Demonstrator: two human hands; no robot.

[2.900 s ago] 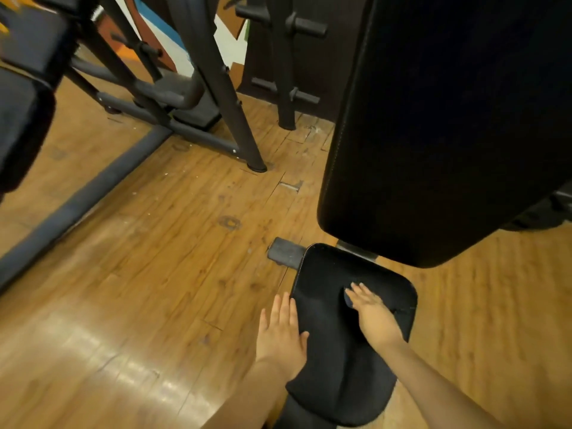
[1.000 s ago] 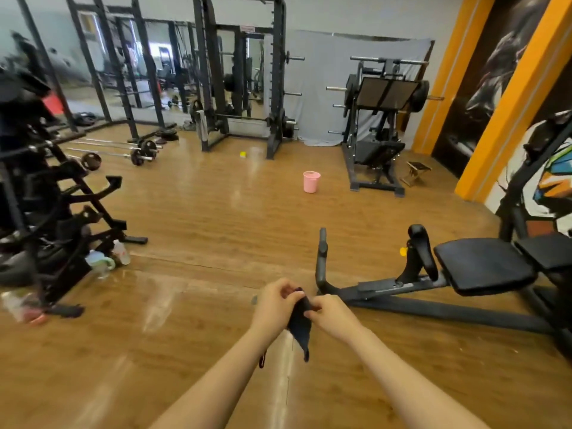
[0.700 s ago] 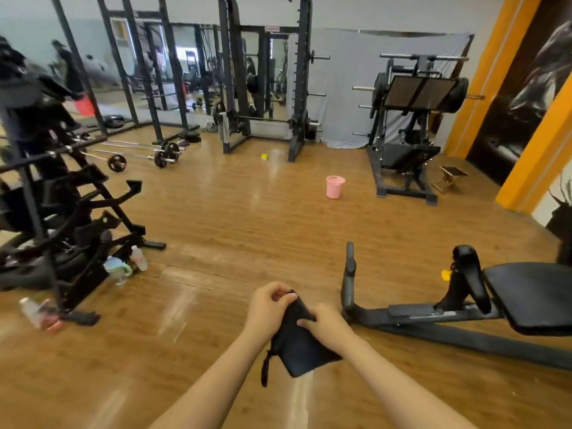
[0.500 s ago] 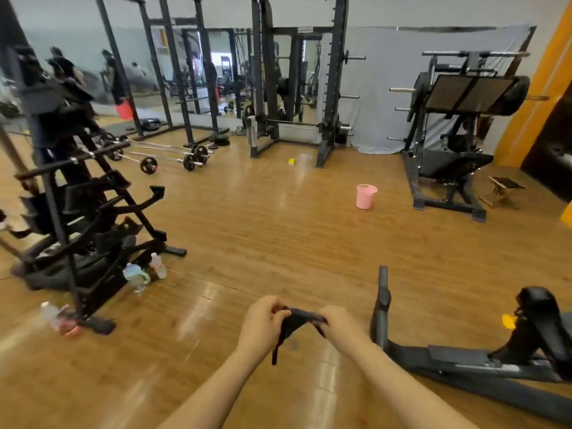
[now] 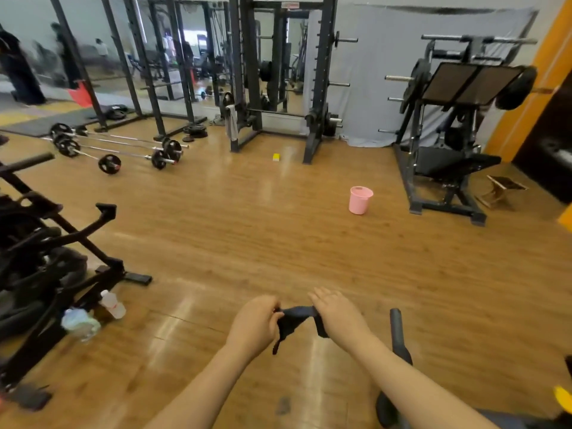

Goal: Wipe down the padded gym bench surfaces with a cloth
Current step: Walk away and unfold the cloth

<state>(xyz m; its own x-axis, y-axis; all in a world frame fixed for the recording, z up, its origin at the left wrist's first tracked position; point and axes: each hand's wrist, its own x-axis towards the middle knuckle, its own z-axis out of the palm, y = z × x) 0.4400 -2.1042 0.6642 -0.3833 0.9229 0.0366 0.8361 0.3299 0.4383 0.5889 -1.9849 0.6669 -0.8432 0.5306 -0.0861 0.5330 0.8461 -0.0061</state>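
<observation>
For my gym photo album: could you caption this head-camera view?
Both hands, left hand and right hand, hold a dark cloth over the wooden floor, pink bucket beyond.

The right hand (image 5: 335, 317) covers one end of the dark cloth (image 5: 294, 320), so its grip there can't be made out. The black rack (image 5: 46, 267) runs off the left edge. Bottles (image 5: 93, 314) at its foot are blurred. Figures in the mirror (image 5: 46, 57) are smeared. A curved black bar (image 5: 397, 335) vanishes behind the right forearm and off the bottom edge
</observation>
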